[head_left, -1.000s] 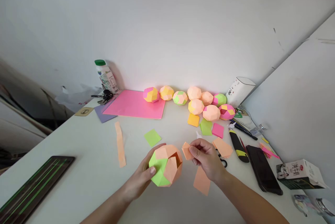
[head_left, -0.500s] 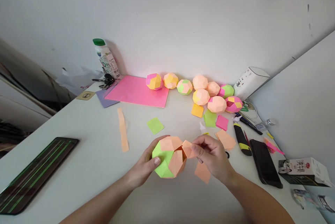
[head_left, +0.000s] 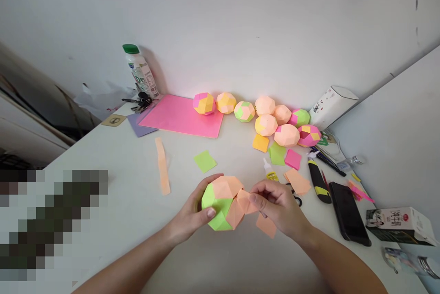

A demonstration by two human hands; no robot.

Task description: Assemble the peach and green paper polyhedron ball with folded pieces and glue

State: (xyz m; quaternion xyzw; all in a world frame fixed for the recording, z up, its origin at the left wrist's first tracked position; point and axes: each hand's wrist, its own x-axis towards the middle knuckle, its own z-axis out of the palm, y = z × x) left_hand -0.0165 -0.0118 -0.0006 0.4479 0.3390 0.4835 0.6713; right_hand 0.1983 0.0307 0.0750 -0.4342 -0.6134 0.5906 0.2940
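A faceted paper ball (head_left: 222, 202) in green and peach sits in my left hand (head_left: 195, 211), whose thumb presses on the green side while the fingers curl behind it. My right hand (head_left: 280, 207) pinches a folded peach paper piece (head_left: 246, 201) between thumb and fingers, its tip against the ball's right side where a dark gap shows. Just below my right hand lies a flat peach paper square (head_left: 266, 225). Behind that hand are a small glue bottle (head_left: 271, 172) with a yellow label and the black handles of scissors (head_left: 298, 200), partly hidden.
Several finished paper balls (head_left: 265, 125) line the wall, one on a pink sheet (head_left: 182, 117). Coloured paper squares (head_left: 277, 153), a yellow-black cutter (head_left: 318, 182), a phone (head_left: 349, 214) and a carton (head_left: 398, 225) lie right. A peach strip (head_left: 162, 166) and green square (head_left: 205, 161) lie left.
The folded peach piece has moved left and closer in against the ball's right side, narrowing the gap there. The left hand keeps its hold. The view has shifted slightly.
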